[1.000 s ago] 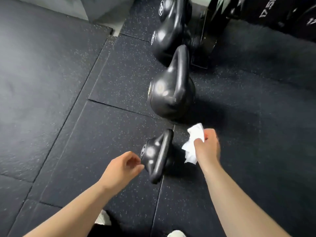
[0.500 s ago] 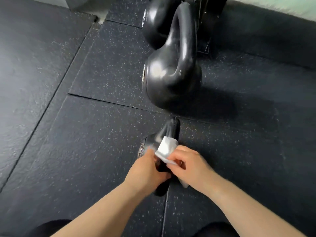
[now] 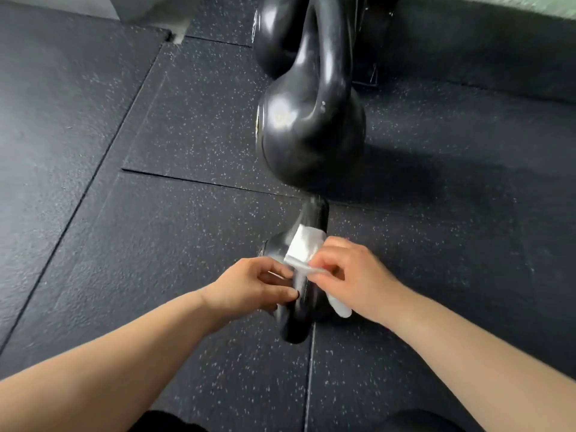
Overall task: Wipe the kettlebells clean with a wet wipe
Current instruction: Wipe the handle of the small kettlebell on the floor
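The small kettlebell [image 3: 314,213] stands on the floor directly in front of us, low in the middle of the view. Its handle shows as a long bar that runs almost from 12 o'clock to 6 o'clock, with the far end leaning a little toward 1 o'clock. The wet wipe [image 3: 304,249] lies folded over this handle, about halfway along it.

The right hand [image 3: 352,275] comes in from 3 o'clock and pinches the wipe between thumb and fingers. A loose end of the wipe hangs below the palm. The left hand [image 3: 249,285] comes in from 9 o'clock, and its fingers curl onto the handle just beside the wipe, so it seems to steady the weight. Both hands touch the handle, but only the right one carries the wipe. We judge that the stroke should follow the bar, toward 12 o'clock or back toward 6 o'clock.

The larger kettlebell [image 3: 308,135] stands at 12 o'clock, near the small one. A third kettlebell [image 3: 276,32] is behind it. All of them rest on speckled rubber floor tiles [image 3: 156,244].
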